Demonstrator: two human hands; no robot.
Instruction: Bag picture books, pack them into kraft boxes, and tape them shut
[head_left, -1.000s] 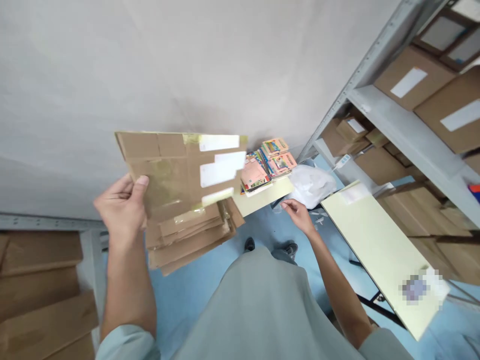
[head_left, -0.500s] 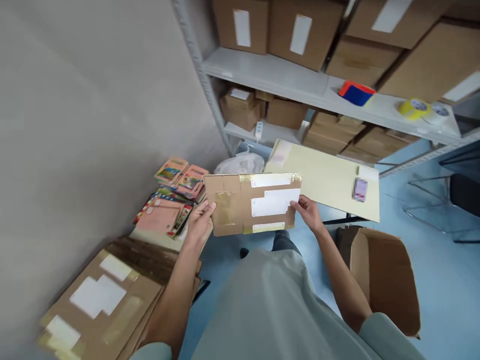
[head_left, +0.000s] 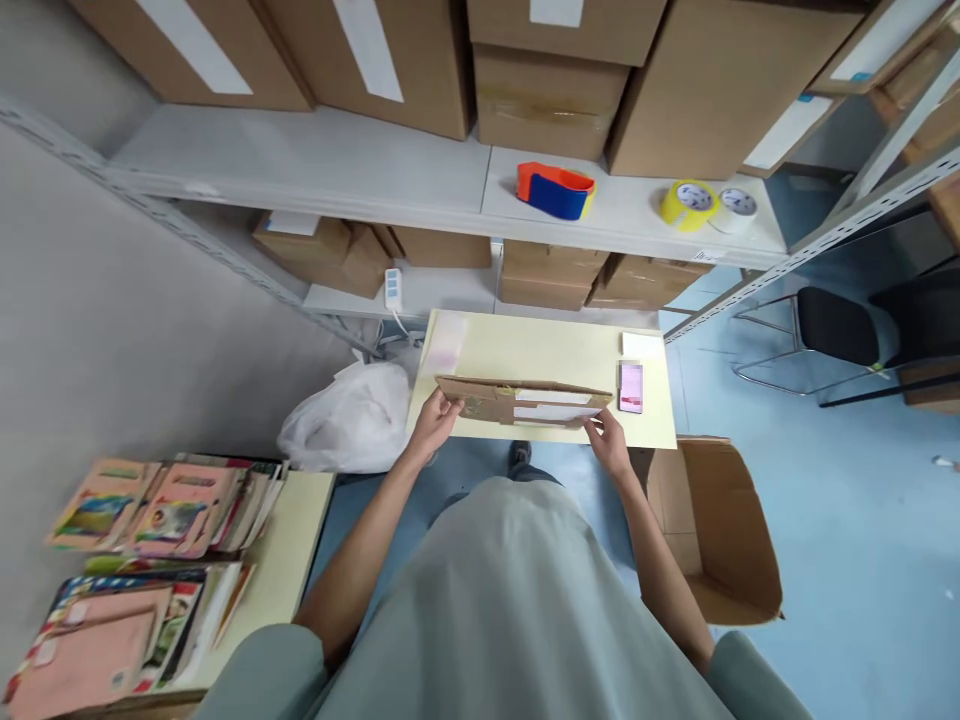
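A flattened cardboard box (head_left: 495, 407) with white labels and strips of tape is held between my two hands, tilted so that its top edge shows. My left hand (head_left: 437, 422) is closed on its left end, thumb on the near face. At the right end, my right hand (head_left: 607, 440) pinches the lower corner by the labels. Beneath and behind the cardboard is a pale yellow table (head_left: 540, 345). On the table's right side lie a phone (head_left: 631, 387) with a lit screen and a white paper pad (head_left: 642, 345).
Ahead stands a metal shelf (head_left: 315, 160) with cartons, an orange-and-blue band (head_left: 556, 190) and tape rolls (head_left: 688, 204). Stacked books (head_left: 180, 510) and a white plastic bag (head_left: 349, 415) are at left. An open carton (head_left: 724, 530) and a chair (head_left: 836, 325) are at right.
My view has turned right toward the shelf and table. The cardboard has come over the table and tilted flatter, still in both hands. The cardboard stack at lower left has left the view.
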